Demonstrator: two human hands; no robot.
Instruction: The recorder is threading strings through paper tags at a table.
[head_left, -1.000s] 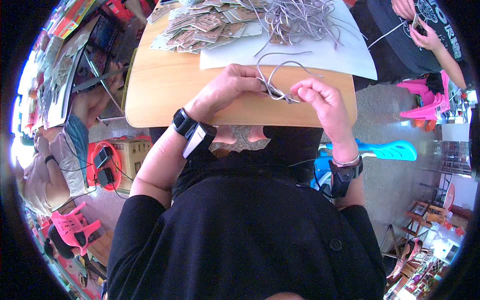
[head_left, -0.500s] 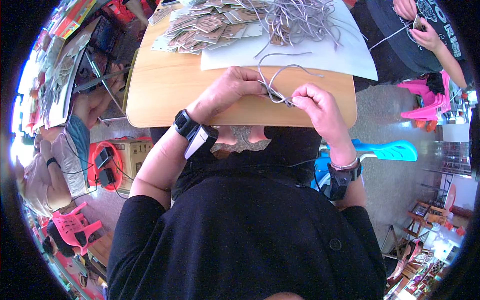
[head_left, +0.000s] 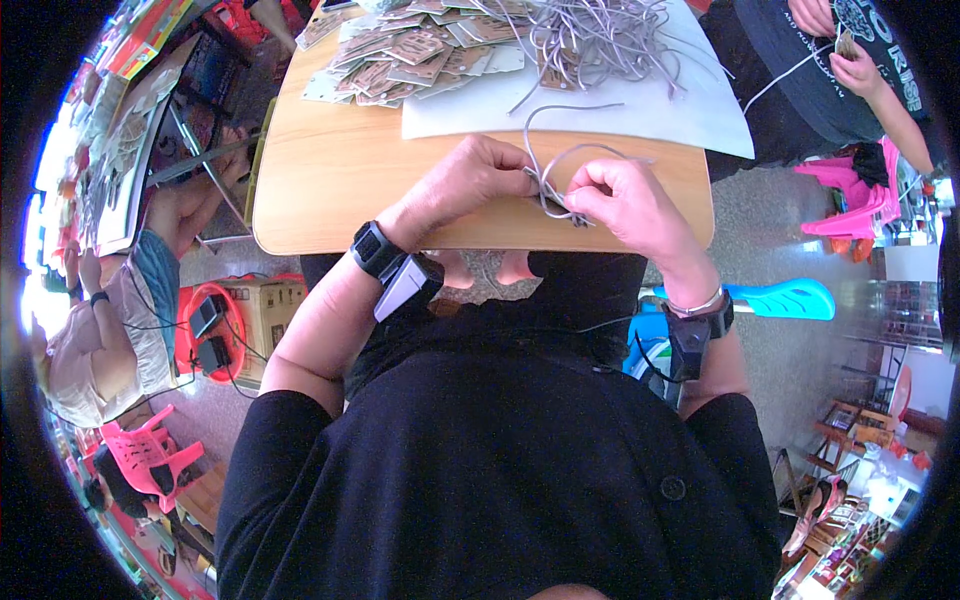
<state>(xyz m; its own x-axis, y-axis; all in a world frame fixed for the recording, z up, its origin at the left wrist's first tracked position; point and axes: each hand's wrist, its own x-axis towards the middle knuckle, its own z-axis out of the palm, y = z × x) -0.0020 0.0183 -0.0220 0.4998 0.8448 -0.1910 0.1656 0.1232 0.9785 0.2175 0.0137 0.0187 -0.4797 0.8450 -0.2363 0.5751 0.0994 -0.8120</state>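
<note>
Above the near part of the wooden table, my two hands are close together on a thin grey cord (head_left: 533, 135). My left hand (head_left: 495, 170) is closed, thumb and fingers pinching the cord; whether a flat piece also sits in this grip is hidden. Just to its right, my right hand (head_left: 622, 198) pinches the cord between thumb and forefinger. A loop of cord stands up between the hands, and a short knotted-looking bit hangs below the right fingertips. Farther back lie a heap of brown-and-white flat tags (head_left: 415, 62) and a tangle of grey cords (head_left: 600, 45).
A white sheet (head_left: 480, 123) lies under the cords on the table (head_left: 330, 200). At the right, another person's hands (head_left: 850, 70) hold a cord. A person sits at the left near a red basin (head_left: 238, 340). Pink chairs (head_left: 150, 450) and a blue plastic piece (head_left: 790, 300) stand nearby.
My right hand has moved left and slightly nearer to my left hand, its pinch now closer in on the cord. The cord loop between the hands has changed shape.
</note>
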